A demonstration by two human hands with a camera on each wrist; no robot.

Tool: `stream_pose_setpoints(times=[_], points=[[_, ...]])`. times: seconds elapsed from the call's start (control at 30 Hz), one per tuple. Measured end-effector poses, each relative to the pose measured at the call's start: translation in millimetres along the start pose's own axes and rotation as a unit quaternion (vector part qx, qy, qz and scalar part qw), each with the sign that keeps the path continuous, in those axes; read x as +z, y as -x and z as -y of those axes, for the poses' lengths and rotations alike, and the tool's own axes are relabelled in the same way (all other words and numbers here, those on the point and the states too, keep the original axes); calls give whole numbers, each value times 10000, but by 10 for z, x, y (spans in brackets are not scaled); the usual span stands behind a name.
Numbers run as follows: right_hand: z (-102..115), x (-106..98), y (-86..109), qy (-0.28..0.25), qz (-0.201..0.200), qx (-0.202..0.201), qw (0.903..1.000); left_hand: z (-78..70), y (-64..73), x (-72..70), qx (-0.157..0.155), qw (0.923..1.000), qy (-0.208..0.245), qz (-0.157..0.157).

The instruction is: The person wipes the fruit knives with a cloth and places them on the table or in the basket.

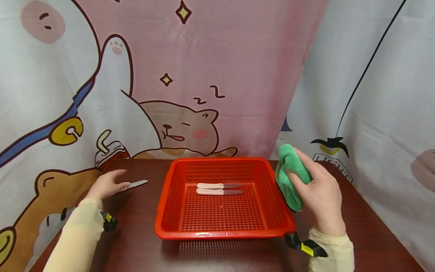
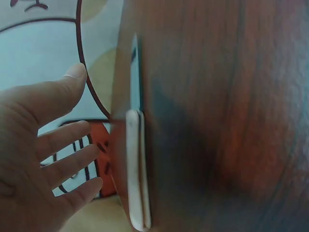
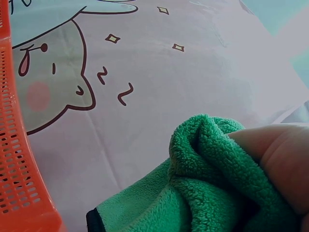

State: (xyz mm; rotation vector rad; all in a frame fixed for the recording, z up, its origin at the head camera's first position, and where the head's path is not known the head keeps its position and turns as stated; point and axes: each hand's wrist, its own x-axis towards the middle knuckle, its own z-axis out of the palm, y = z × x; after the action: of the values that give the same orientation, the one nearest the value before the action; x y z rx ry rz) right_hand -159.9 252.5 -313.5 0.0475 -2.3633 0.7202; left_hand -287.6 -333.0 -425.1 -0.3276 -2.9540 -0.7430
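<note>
Head view: the left hand (image 1: 107, 184) is over the left part of the worktop (image 1: 136, 234), its fingers loose and grasping nothing that shows. A lone knife (image 1: 138, 183) lies beside them, its blade jutting out to the right of the fingertips while the hand hides most of its handle. Farther right of those fingers sits a red basket (image 1: 217, 234); its left wall stands between them and two pale-handled knives (image 1: 210, 192) lying side by side on the basket's floor, blades toward the right hand (image 1: 321, 194). That hand's fingers and thumb pinch a folded green cloth (image 1: 287, 190), with the basket's right rim just left of it; whether cloth and rim touch cannot be told. Beyond both sets of fingers hangs a printed curtain (image 1: 255, 75).

Left wrist view: the fingers (image 2: 70, 166) are spread and released, with a gap between their tips and the knife. Its pale handle lies right of the fingertips, near the worktop's edge, and its blade extends past the thumb.

Right wrist view: the green cloth is bunched in the grasp, only part of the hand showing. A dark-edged corner hangs left of the fingers; the basket's perforated wall stands farther left, apart from the cloth.
</note>
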Motion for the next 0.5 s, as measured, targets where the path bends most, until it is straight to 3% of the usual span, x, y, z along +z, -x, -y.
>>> stream_pose_setpoints(times=[0.5], points=[[6, 25, 3, -33, 59, -32, 10000, 219, 95, 76, -588, 9979, -166, 234]])
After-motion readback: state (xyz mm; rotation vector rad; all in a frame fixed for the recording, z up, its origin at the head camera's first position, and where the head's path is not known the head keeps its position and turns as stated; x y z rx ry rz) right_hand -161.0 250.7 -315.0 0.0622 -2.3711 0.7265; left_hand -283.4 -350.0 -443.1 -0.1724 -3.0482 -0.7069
